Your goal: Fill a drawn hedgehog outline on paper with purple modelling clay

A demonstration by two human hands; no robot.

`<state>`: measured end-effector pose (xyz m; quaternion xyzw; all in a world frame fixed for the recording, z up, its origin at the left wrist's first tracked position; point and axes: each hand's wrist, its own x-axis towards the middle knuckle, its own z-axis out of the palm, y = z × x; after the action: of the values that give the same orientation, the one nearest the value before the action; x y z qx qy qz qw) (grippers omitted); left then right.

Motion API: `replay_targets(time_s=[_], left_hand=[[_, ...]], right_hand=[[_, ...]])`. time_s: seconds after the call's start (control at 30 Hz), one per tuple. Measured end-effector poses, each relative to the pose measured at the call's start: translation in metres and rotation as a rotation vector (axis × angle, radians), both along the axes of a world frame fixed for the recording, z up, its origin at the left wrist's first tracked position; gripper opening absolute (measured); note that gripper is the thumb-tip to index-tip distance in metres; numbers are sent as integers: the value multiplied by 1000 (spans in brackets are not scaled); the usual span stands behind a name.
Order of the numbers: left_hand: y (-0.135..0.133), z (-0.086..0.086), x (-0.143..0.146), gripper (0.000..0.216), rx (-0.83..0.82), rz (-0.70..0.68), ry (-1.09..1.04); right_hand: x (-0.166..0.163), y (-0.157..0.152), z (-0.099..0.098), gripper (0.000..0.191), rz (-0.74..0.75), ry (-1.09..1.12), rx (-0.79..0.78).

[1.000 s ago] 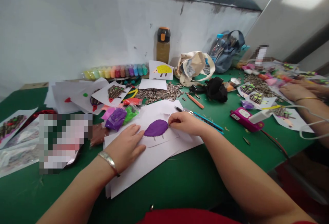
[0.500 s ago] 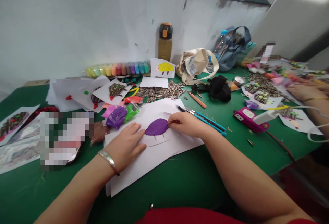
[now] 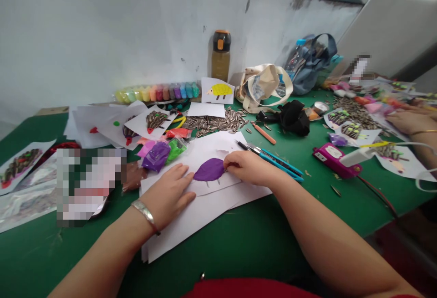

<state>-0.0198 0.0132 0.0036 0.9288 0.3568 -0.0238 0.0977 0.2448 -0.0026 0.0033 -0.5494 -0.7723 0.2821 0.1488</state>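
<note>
On a sheet of white paper [image 3: 184, 218] lies a flat leaf-shaped piece of purple clay [image 3: 209, 170], with short drawn legs below it. My left hand [image 3: 170, 188] rests flat on the paper with fingers stretched out, their tips beside the clay's left end. At the clay's right end, my right hand [image 3: 244, 166] is closed in a pinch. Between its fingertips is a small dark sliver, apparently a sunflower seed, mostly hidden by the fingers. Behind the paper sits a heap of sunflower seeds [image 3: 218, 122].
Bagged purple clay [image 3: 156, 156] lies left of the paper, blue cutters [image 3: 278, 163] on its right. Behind stand a bottle [image 3: 221, 56], a yellow hedgehog picture [image 3: 218, 90] and a cloth bag [image 3: 262, 88]. A magenta device [image 3: 336, 160] and another person's hand [image 3: 404, 120] are at right.
The view has shifted slightly. Both hands keep almost the same places; my right hand still pinches at the clay's right end.
</note>
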Motion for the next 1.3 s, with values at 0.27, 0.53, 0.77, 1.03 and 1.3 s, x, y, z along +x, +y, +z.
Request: replay_targets(time_s=[0.27,0.53,0.77,1.03,1.3], left_hand=[[0,-2,0,42,-4,24,-35],[-1,0,2,46,-20,20,12],[-1,3,1,41,0,1,-1],[-1,-1,0,43,5,7,-4],[-1,2,3,42,-4,14,-1]], right_hand=[[2,0,-3,19,-25,80,-29],[-1,2,-8,20,39,10,42],[2,2,-9,20,4,65,32],[-2,2,-10,22,76,-9,92],[1,3,-10,20,54,63,82]])
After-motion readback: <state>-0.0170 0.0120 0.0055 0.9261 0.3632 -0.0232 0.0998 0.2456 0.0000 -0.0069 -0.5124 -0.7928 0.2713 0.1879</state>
